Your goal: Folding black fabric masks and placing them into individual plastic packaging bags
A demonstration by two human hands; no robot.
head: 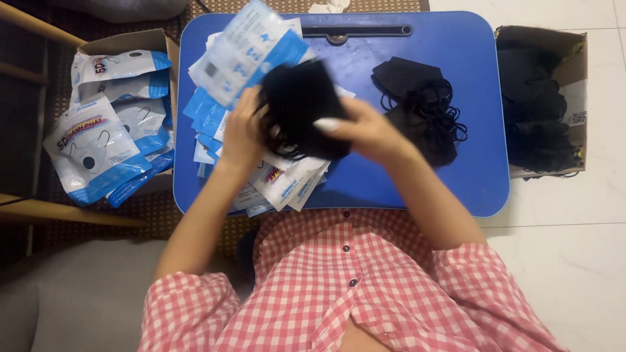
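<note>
Both hands hold a stack of black face masks (301,107) above the blue surface (456,45).

Left hand (240,133) and right hand (366,130) grip it closed from either side; empty blue-white pouches (225,114) lie beneath, loose black masks (420,104) just right, cardboard boxes (574,65) flanking.

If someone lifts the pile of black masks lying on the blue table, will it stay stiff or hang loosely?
The pile of black masks would probably sag: the cloth looks thin and soft. Its tangled ear loops may catch and drag neighbours. It is likely light for its size.

Matt black cloth masks (301,107); glossy plastic pouches (244,49); smooth blue tabletop (456,52).
</note>
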